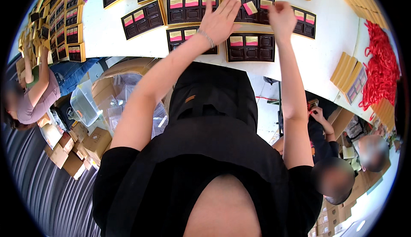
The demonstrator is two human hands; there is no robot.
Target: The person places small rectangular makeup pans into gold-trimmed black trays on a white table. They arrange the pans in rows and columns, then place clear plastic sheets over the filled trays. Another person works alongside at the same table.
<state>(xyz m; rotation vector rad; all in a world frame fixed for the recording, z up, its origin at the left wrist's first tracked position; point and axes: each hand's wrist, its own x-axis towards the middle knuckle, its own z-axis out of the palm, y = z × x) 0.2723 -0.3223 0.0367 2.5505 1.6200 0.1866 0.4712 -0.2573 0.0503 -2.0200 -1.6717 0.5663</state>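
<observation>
Over the white table (325,57), the right hand (280,16) pinches a small packet (250,7) between narrowed fingertips, above a dark tray (252,10) edged in gold. That packet is pink and yellow, a short rectangle tilted with its long axis running up-left to down-right. Beside it, the left hand (220,18) lies flat and wide open, fingers spread on another tray (192,9), gripping nothing.

Cords: a heap of red cords (381,61) on the table's right end.
Flat boxes: a gold stack (344,67) beside the cords.
Cartons: brown ones (92,140) on the floor, lower left.
Bin: clear plastic (83,104), near the cartons.
</observation>
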